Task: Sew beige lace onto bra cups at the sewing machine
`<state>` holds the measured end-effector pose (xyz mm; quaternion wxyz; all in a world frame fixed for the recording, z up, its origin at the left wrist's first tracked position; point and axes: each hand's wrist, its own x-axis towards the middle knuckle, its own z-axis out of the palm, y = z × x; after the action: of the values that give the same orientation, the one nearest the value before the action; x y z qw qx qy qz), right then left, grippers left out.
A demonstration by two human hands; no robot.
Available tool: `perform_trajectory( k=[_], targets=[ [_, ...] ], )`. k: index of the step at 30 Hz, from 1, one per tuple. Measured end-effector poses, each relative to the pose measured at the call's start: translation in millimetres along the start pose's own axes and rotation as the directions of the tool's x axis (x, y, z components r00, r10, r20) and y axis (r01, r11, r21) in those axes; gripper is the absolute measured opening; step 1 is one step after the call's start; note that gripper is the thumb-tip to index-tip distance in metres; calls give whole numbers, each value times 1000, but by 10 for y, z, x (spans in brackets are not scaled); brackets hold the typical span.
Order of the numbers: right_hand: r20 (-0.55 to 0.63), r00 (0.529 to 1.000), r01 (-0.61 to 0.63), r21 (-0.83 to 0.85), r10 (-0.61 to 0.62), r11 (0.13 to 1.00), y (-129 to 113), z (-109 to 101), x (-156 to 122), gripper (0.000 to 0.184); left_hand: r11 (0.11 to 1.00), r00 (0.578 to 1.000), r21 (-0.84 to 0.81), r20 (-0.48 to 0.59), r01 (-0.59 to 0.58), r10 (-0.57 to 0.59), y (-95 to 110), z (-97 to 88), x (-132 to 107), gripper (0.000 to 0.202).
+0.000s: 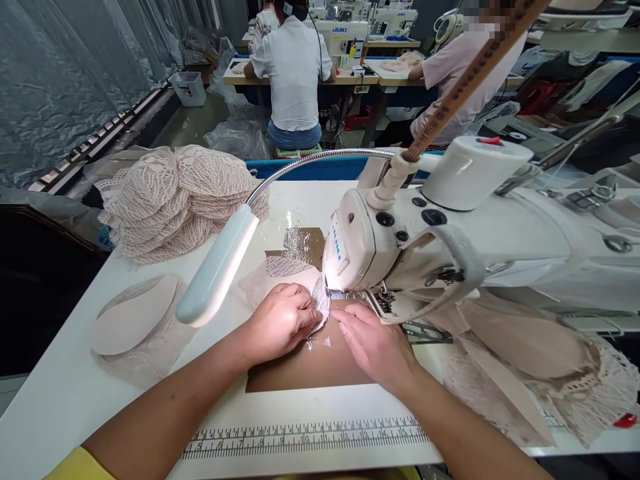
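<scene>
A pale pink bra cup covered with lace lies under the head of a white sewing machine. My left hand is closed on the cup's near lace edge, thumb and fingers pinching it. Just right of that edge, my right hand rests low over a brown sheet taped to the table. Its forefinger reaches to the lace edge; the thumb tip sits a little apart below. The machine head hides the needle and part of the cup.
A tall pile of lace cups stands at the back left. Nearer lies a loose cup piece on sheer fabric. A lamp on a bendy neck hangs over the table. Lace pieces lie right. Co-workers sit ahead.
</scene>
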<state>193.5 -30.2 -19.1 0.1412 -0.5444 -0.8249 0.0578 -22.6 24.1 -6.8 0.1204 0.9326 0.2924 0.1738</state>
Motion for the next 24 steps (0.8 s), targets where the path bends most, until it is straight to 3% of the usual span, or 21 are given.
perform_trajectory(
  k=[7, 14, 19, 24],
  targets=[
    [-16, 1000, -11, 13, 11, 1000, -15, -19, 6, 38, 1000, 999, 2, 42, -21, 20, 33, -34, 4, 29],
    [-31, 999, 29, 30, -28, 999, -54, -9, 40, 35, 964, 979, 185, 104, -192, 175, 16, -31, -9, 23],
    [-20, 994, 111, 31, -111, 993, -90, 13, 78, 33, 923, 980, 334, 116, -189, 159, 61, -18, -12, 18],
    [6, 993, 115, -15, -115, 993, -82, -9, 54, 36, 915, 985, 364, 71, -175, 159, 107, 33, -10, 16]
  ],
)
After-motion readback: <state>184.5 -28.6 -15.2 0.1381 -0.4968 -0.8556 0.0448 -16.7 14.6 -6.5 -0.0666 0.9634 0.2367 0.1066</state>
